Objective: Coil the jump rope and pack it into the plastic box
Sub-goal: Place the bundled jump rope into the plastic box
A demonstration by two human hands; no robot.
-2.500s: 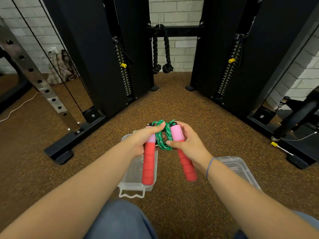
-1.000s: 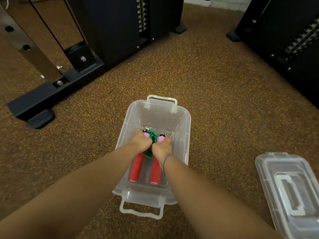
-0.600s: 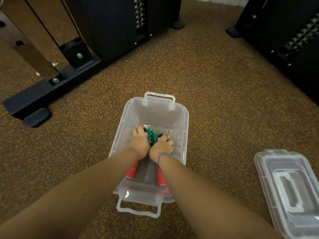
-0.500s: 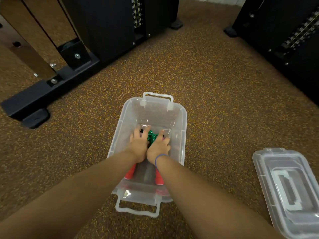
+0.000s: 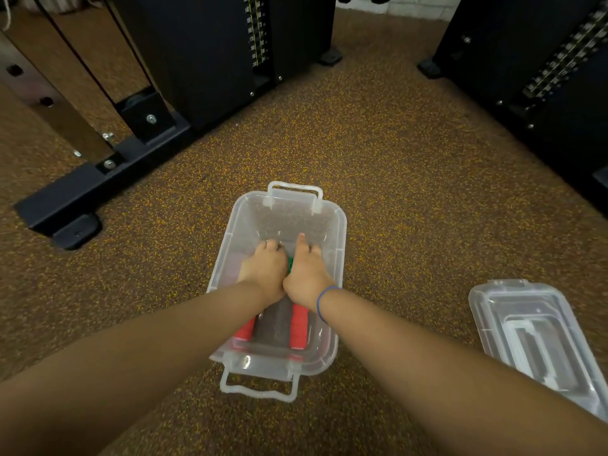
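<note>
left hand (image 5: pixel 265 271) and right hand (image 5: pixel 307 274) cover the green jump rope (image 5: pixel 290 268) in the clear plastic box (image 5: pixel 342 245); whether the fingers (image 5: pixel 270 246) clamp it cannot be told. clear plastic lid (image 5: pixel 526 330) lies apart, right.

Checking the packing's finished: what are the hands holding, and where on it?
Cannot tell: left hand and right hand cover the green rope coil by its red handles in the plastic box, hiding any grip.

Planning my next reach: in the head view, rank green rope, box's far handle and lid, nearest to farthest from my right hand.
1. green rope, against the right hand.
2. box's far handle, just ahead.
3. lid, on the floor, right.
</note>
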